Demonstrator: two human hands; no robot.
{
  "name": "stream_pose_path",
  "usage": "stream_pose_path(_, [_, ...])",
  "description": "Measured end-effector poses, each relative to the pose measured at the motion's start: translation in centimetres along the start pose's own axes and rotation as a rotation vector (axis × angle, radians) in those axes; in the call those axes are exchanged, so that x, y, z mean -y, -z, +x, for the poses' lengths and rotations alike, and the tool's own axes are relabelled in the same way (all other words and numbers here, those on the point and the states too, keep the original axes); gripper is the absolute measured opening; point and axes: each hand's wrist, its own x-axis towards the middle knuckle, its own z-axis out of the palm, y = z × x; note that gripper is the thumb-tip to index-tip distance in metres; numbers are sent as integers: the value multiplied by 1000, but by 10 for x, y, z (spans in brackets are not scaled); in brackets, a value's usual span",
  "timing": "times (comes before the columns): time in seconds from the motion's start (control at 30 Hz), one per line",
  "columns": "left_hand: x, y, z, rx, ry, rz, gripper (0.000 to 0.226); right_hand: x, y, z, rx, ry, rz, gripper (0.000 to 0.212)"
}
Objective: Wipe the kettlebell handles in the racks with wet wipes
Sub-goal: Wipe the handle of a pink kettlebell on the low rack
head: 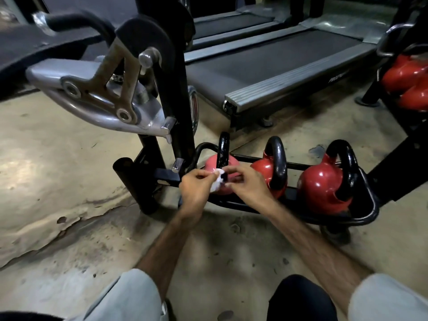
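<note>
left hand (196, 185) + right hand (246, 184) | pinch wet wipe (217, 180) | round kettlebell handle (223, 151)

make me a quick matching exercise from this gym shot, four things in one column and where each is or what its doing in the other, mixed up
1. white wet wipe
2. pink kettlebell with black handle
3. dark red kettlebell with black handle
4. grey treadmill deck

a. right end of the low black rack
b. on the floor behind the rack
c. pinched in the left hand
d. left end of the rack

Pairs: 1-c, 2-d, 3-a, 4-b
</note>
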Motion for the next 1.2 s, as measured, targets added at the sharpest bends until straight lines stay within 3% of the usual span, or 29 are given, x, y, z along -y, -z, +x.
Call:
stream_pose_path(0.1, [-15,-11,0,-5,60,-104,18,1,-2,-13,-49,55,70,53])
stream_pose_path(0.2, [-31,-15,-3,216,-3,-28,23,-1,-4,-8,-294,4,199,38])
stream_pose_path(0.27, [-42,-7,6,278,-166,176,25,-8,-1,-2,-408,-84,252,28])
stream_pose_path(0.37, [-52,6,33,245,-500,587,18,-19,-6,5,-446,-197,243,32])
stream_pose_path(0.47, [-52,6,48,422,-659,815,45,-20,-22,13,-442,-218,218,20])
stream_pose_path(0.67, [-53,-1,61,447,-692,816,51,-24,-37,4,-348,-245,142,16])
stream_pose_path(0.83, [-57,-2,65,442,-693,780,50,-14,-38,15,-480,-319,381,16])
stream_pose_path(0.97, [-58,-3,63,444,-691,752,48,-13,-32,43,-388,-307,549,24])
stream_pose_path(1.07, [-59,-2,63,445,-680,760,50,-27,-43,23,-308,-339,447,16])
stream_pose_path(1.2, [-58,-3,62,439,-679,756,49,-20,-40,28,-352,-360,519,3])
